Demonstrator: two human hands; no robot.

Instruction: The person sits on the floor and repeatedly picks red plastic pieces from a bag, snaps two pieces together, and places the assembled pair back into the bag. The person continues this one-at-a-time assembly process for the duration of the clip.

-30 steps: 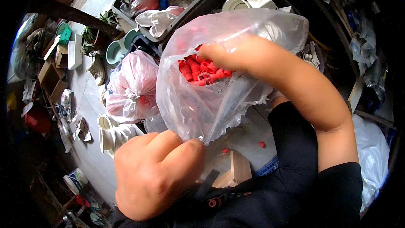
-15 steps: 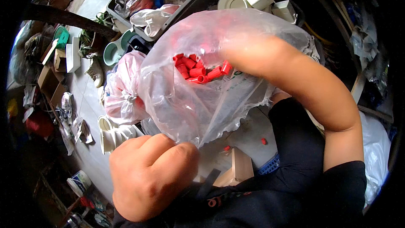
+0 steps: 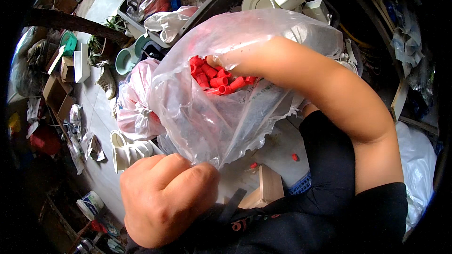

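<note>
One cloudy bag [image 3: 186, 117]; tiled floor [image 3: 97, 116] 9 o'clock, grey tub [image 3: 214, 5] 12. Left grip [image 3: 169, 197] clamped on bag; right grip [image 3: 235, 61]: can't tell.

Glossy crinkled plastic bag [image 3: 200, 127], smooth red plastic pieces [image 3: 219, 82], matt wooden block [image 3: 271, 186]

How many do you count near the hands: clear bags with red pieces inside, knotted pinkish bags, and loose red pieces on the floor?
Clear bag: 1
Knotted pinkish bag: 1
Loose red pieces on the floor: 2
Total: 4, leaving out the bagged red pieces, which overlap too much to count.
</note>
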